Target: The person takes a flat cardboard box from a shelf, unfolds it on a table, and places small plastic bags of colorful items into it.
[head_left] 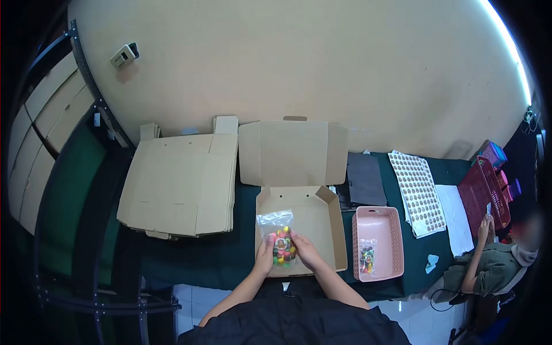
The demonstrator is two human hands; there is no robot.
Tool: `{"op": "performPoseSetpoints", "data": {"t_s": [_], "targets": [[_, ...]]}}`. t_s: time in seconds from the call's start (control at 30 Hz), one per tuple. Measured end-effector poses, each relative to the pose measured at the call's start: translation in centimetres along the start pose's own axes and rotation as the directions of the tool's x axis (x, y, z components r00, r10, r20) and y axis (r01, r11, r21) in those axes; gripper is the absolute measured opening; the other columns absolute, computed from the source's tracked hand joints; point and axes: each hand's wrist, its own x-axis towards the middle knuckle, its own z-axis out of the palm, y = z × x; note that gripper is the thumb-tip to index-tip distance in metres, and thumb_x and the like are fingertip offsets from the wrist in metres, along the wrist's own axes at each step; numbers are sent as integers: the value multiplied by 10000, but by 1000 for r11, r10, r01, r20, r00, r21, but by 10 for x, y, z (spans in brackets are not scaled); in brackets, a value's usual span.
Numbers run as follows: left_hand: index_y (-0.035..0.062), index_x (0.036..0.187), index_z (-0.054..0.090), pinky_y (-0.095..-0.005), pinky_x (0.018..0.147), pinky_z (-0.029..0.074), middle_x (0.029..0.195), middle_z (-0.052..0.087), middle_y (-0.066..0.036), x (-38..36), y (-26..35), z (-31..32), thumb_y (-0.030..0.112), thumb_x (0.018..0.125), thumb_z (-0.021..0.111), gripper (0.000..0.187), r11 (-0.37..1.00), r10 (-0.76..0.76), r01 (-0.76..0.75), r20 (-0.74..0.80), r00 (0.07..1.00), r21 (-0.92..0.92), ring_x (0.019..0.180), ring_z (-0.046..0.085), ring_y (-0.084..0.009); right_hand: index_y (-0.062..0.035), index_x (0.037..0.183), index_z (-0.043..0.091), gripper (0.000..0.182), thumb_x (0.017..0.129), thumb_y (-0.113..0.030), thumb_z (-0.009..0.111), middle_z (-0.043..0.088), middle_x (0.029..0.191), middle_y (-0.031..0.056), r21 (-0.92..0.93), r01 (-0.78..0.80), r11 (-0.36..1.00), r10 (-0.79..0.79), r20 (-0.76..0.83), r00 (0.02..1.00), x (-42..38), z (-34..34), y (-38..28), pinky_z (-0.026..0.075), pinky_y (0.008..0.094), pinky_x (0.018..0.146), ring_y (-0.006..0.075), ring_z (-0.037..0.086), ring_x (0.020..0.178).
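A clear plastic bag of colourful round sweets point(283, 244) with a round label is held between my two hands. My left hand point(265, 254) grips its left side and my right hand point(306, 250) its right side. Beneath the bag lies an open cardboard box point(316, 221), its lid point(294, 152) raised at the back. Just to the right, a pink basket point(393, 244) holds another small bag of sweets point(367, 259).
Flat cardboard boxes point(178, 184) are stacked at left. Right of the box lie dark folded bags point(365, 181), sticker sheets point(418, 192) and white paper point(452, 215). A seated person point(494, 267) is beside a dark red basket point(480, 190). Shelving point(86, 201) stands far left.
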Motion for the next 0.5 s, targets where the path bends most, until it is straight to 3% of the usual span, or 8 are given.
{"op": "performPoseSetpoints", "data": {"t_s": [0.07,0.13,0.17,0.23,0.27,0.3,0.4,0.5], "targets": [[13,1180,431,-270,813,437,1055,538,-84,1,8,2,440,912,368,508,999,-1,0,-38,999,-35,923,535,-145,-4,1099,521,353,918,-296,440,583,941,36,11,-52,999,52,7,999,1,-4,6,462,210,685,87,558,788],[29,1211,395,-284,815,448,1074,526,-84,-3,17,1,487,900,343,557,929,15,63,207,978,-364,938,537,-155,-9,1127,501,364,912,-299,451,576,953,33,-14,-40,999,40,13,999,-6,0,-4,462,205,673,80,555,789],[42,1230,375,-295,809,458,1066,524,-83,-1,6,-2,507,885,359,579,905,-23,123,241,970,-407,947,534,-156,-15,1156,481,380,907,-302,463,570,964,30,-35,-25,999,25,20,999,-10,3,-9,462,200,661,74,552,789],[51,1240,365,-281,811,451,1058,521,-82,-3,18,6,530,878,350,601,998,45,-35,182,982,-56,943,532,-154,-18,1193,446,398,895,-277,494,567,969,31,48,-3,999,3,2,1000,-15,10,-22,463,200,643,69,551,789],[54,1259,345,-274,847,424,1095,497,-83,-6,28,8,432,884,447,543,991,4,24,209,978,-132,992,506,-153,-22,1195,442,411,884,-280,514,565,965,35,3,23,1000,-23,19,1000,-21,16,-34,455,190,618,68,548,759],[54,1259,345,-274,847,424,1095,497,-83,-7,34,10,432,884,447,543,991,2,25,205,979,-131,992,506,-153,-25,1196,439,425,873,-283,535,564,961,39,-42,52,998,-51,35,998,-25,18,-41,447,179,594,66,546,728],[49,1297,298,-295,931,351,1191,426,-98,-5,43,14,81,791,618,599,988,113,-139,299,948,67,1120,411,-175,-21,1197,427,420,864,-245,552,567,960,39,52,58,997,-58,0,998,-24,14,-33,471,192,613,71,557,735],[48,1309,274,-305,950,333,1205,413,-104,-9,57,15,62,789,599,613,992,108,-127,395,912,22,1135,402,-185,-25,1189,432,410,868,-254,545,571,961,39,180,51,982,-48,-21,999,-26,17,-39,470,192,609,69,559,737]]}}
